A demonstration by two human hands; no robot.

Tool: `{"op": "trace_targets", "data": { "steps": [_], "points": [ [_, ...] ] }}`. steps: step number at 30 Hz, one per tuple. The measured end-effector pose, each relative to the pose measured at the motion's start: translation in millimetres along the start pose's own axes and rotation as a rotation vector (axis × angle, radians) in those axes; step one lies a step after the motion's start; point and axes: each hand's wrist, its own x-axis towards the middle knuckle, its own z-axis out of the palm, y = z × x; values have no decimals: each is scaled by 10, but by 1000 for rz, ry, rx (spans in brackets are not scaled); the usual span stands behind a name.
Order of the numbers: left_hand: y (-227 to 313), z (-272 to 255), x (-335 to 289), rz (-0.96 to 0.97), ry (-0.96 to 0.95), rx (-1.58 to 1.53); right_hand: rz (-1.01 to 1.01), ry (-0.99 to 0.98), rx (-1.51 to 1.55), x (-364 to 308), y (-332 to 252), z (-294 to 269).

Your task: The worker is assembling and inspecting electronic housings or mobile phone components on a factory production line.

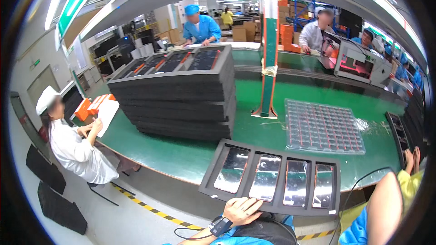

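My left hand (pixel 243 211), with a dark band-mounted device on its wrist, grips the near edge of a black foam tray (pixel 278 205). Its fingers are close together at the rim; the thumb is hard to make out. The tray tilts over the table's front edge. Several shiny, phone-like rectangular panels lie in its slots, among them a glossy panel (pixel 265 177) near the middle. At the lower right my bare right forearm (pixel 385 204) rises from a blue sleeve, its hand out of sight.
A tall stack of black foam trays (pixel 181 109) stands left on the green table (pixel 181 154). A clear plastic tray (pixel 322 127) lies right of a green post (pixel 269 63). At the right edge, a yellow-sleeved co-worker's hands (pixel 413 159) touch another foam tray. A person in white (pixel 75 145) sits left.
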Motion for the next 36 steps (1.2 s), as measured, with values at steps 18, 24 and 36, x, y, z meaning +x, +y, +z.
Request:
{"op": "trace_targets", "data": {
  "steps": [18, 24, 36],
  "points": [
    [-17, 147, -171, 9, 141, -33, 116, -100, -20, -69, -94, -103],
    [58, 51, -174, 6, 150, 16, 145, -105, -9, -58, -178, -64],
    [210, -18, 61, -168, 68, -141, 175, -98, 9, -106, -78, 69]
  ]
}}
